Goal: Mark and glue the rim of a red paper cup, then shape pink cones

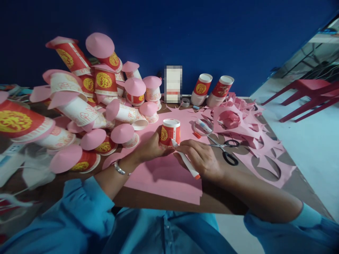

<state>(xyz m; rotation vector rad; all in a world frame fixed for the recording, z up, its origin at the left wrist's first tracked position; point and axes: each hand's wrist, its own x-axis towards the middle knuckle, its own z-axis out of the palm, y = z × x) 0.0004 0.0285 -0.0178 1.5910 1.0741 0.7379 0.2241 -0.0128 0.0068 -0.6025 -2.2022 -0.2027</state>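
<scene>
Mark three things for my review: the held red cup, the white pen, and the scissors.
Held red cup (171, 132): head view, on its side wall.
White pen (188, 163): head view, on its barrel.
Scissors (221, 145): head view, near the pivot.

cup (172, 132) at ctr looks like smooth printed paper; marker (188, 165) just below is smooth plastic. sheets (169, 176), lower ctr: matt paper. scissors (221, 145), ctr rt: shiny metal blades, blk plastic handles. bracelet (119, 168), lower l.: polished metal. stool (315, 84), upper rt: smooth plastic. sleeve (79, 204), btm l.: matt cloth.
</scene>
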